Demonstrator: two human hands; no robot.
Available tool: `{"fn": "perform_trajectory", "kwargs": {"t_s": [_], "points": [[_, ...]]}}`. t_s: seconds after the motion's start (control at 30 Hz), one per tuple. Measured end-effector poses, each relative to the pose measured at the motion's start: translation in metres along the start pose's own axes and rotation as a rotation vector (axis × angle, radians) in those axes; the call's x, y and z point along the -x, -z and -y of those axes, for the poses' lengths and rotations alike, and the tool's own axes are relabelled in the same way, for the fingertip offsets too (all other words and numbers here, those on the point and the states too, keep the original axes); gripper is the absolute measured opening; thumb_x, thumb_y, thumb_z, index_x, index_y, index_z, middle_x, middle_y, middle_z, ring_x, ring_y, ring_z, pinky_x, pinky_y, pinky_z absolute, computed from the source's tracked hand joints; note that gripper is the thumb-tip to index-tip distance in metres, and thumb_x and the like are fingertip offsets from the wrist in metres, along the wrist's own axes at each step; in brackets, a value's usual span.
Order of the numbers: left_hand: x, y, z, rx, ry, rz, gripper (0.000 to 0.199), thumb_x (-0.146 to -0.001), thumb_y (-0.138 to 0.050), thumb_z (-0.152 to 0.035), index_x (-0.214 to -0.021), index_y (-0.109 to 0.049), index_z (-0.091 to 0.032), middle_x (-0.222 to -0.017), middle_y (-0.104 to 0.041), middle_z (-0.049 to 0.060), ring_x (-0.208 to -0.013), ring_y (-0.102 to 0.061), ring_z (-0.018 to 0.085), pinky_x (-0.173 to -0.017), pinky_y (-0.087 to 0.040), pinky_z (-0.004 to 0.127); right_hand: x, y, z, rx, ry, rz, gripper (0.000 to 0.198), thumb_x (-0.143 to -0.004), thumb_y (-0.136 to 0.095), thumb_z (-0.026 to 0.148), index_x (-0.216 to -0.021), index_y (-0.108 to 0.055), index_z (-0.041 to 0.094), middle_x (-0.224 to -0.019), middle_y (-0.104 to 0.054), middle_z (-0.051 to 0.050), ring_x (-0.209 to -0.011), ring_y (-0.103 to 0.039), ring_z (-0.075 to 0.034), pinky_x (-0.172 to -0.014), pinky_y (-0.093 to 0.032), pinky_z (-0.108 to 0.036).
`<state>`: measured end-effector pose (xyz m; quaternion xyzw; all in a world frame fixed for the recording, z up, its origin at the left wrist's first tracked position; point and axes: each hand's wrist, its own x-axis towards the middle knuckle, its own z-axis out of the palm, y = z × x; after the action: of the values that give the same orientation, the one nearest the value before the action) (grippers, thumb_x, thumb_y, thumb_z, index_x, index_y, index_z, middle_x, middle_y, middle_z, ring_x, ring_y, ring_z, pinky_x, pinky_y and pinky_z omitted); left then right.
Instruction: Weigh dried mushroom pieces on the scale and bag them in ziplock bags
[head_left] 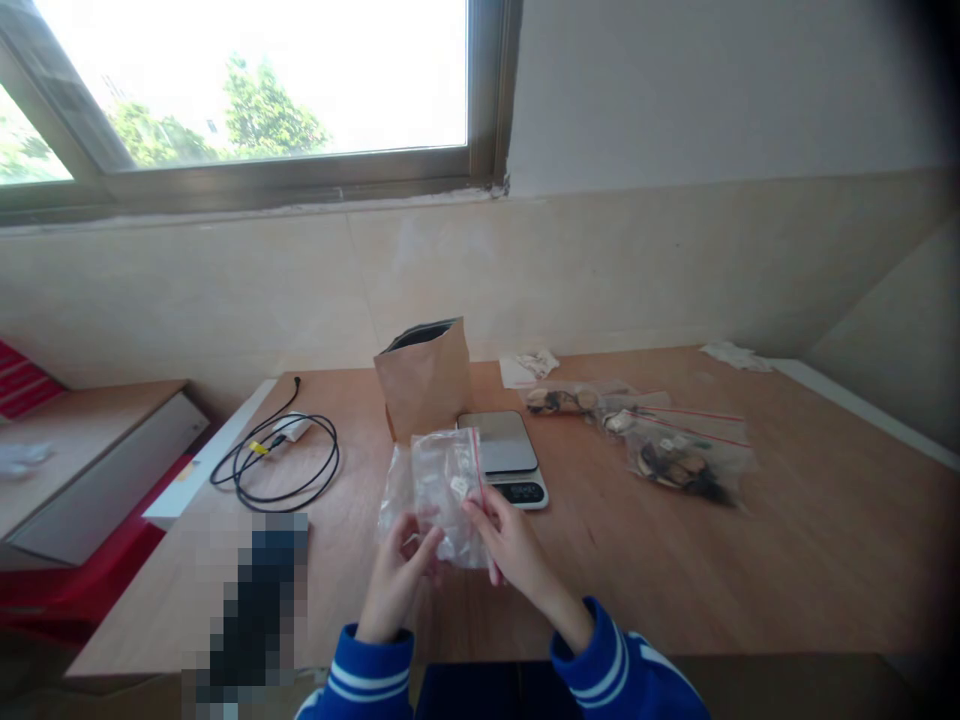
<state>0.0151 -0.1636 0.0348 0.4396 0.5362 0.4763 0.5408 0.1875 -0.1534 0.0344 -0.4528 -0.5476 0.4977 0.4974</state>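
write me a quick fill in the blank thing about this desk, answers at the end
1. The clear bag in the right hand has a ____-coloured line along one edge.
2. The coiled cable is ____ in colour.
3. The blue sleeves have stripes coloured ____.
4. The mouth of the paper bag is not shut but ____.

Missing words: red; black; white; open

Bright daylight is pouring through a metal-framed window (375, 80), where green trees (262, 110) are showing outside. A pale wall (675, 90) is rising above a beige lower band (637, 260); a wooden counter (637, 600) is standing against it, and a second desk (97, 425) is sitting at the left.
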Motion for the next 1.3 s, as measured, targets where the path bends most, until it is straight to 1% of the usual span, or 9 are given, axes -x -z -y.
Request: {"fn": "perform_trajectory", "kwargs": {"t_s": [0.13, 0.33, 0.47, 0.6, 0.77, 0.93, 1.03, 1.17, 1.3], "points": [[0.006, 0.002, 0.001, 0.016, -0.045, -0.053, 0.048, -0.066, -0.076, -0.05, -0.094, -0.057, -0.015, -0.063, -0.048, -0.006, -0.041, -0.043, 0.006, -0.033, -0.034, 0.018, -0.002, 0.011, -0.005, 0.053, 0.037, -0.041, 0.029, -0.094, -0.054, 0.035, -0.118, -0.058, 0.019, -0.122, -0.058, -0.009, -0.101, -0.061, -0.018, -0.086, -0.054, -0.039], [-0.002, 0.024, -0.021, -0.095, -0.095, -0.099, 0.05, -0.066, -0.074, -0.05, -0.097, -0.057, -0.015, -0.067, -0.052, -0.004, -0.041, -0.043, 0.005, -0.035, -0.032, 0.017, -0.043, 0.075, -0.016, 0.143, 0.11, -0.204, 0.033, -0.094, -0.046, 0.043, -0.117, -0.055, 0.021, -0.105, -0.061, -0.009, -0.092, -0.062, -0.023, -0.08, -0.054, -0.041], [-0.015, 0.047, -0.016, -0.304, -0.11, -0.124, 0.052, -0.07, -0.068, -0.053, -0.104, -0.056, -0.015, -0.07, -0.056, -0.002, -0.043, -0.047, 0.009, -0.038, -0.035, 0.021, -0.089, 0.137, -0.033, 0.793, 0.383, -0.433, 0.033, -0.089, -0.046, 0.026, -0.116, -0.058, 0.014, -0.121, -0.054, -0.018, -0.12, -0.05, -0.03, -0.104, -0.039, -0.049], [-0.028, 0.066, -0.008, -0.742, -0.281, -0.21, 0.045, -0.071, -0.067, -0.051, -0.102, -0.061, -0.019, -0.079, -0.062, 0.003, -0.06, -0.058, 0.017, -0.058, -0.05, 0.032, -0.117, 0.169, -0.063, 1.206, 0.346, -0.417, 0.053, -0.083, -0.047, 0.015, -0.136, -0.046, 0.015, -0.146, -0.035, -0.018, -0.135, -0.034, -0.034, -0.105, -0.035, -0.051], [-0.037, 0.072, -0.014, -1.006, -0.438, -0.207, 0.041, -0.076, -0.06, -0.042, -0.11, -0.061, -0.02, -0.096, -0.06, 0.008, -0.081, -0.063, 0.024, -0.072, -0.052, 0.04, -0.126, 0.175, -0.09, 1.374, 0.312, -0.458, 0.047, -0.088, -0.043, 0.018, -0.135, -0.048, 0.016, -0.141, -0.043, -0.017, -0.13, -0.038, -0.032, -0.103, -0.033, -0.049], [-0.042, 0.078, -0.009, -1.013, -0.365, -0.03, 0.037, -0.082, -0.052, -0.037, -0.114, -0.058, -0.019, -0.091, -0.062, 0.007, -0.068, -0.063, 0.02, -0.068, -0.053, 0.036, -0.122, 0.172, -0.086, 1.353, 0.266, -0.514, 0.037, -0.09, -0.043, 0.022, -0.124, -0.056, 0.019, -0.129, -0.053, -0.015, -0.116, -0.047, -0.03, -0.097, -0.033, -0.046], [-0.041, 0.081, -0.009, -1.161, -0.462, -0.137, 0.041, -0.08, -0.057, -0.039, -0.116, -0.058, -0.018, -0.104, -0.062, 0.012, -0.09, -0.065, 0.028, -0.079, -0.052, 0.043, -0.119, 0.171, -0.081, 1.352, 0.228, -0.526, 0.033, -0.09, -0.044, 0.024, -0.118, -0.06, 0.021, -0.122, -0.056, -0.015, -0.113, -0.047, -0.031, -0.093, -0.032, -0.047], [-0.033, 0.058, -0.02, -1.27, -0.612, -0.244, 0.05, -0.085, -0.056, -0.038, -0.131, -0.049, -0.019, -0.127, -0.054, 0.017, -0.116, -0.055, 0.034, -0.093, -0.046, 0.048, -0.118, 0.172, -0.082, 1.331, 0.253, -0.516, 0.028, -0.091, -0.046, 0.029, -0.111, -0.064, 0.021, -0.113, -0.059, -0.015, -0.107, -0.049, -0.03, -0.094, -0.031, -0.047], [-0.029, 0.021, -0.016, -1.264, -0.593, -0.014, 0.037, -0.091, -0.048, -0.031, -0.128, -0.053, -0.028, -0.134, -0.053, 0.01, -0.119, -0.054, 0.027, -0.1, -0.043, 0.046, -0.116, 0.171, -0.08, 1.276, 0.293, -0.541, 0.028, -0.093, -0.047, 0.033, -0.108, -0.067, 0.022, -0.111, -0.06, -0.013, -0.109, -0.049, -0.029, -0.098, -0.029, -0.047]]}}
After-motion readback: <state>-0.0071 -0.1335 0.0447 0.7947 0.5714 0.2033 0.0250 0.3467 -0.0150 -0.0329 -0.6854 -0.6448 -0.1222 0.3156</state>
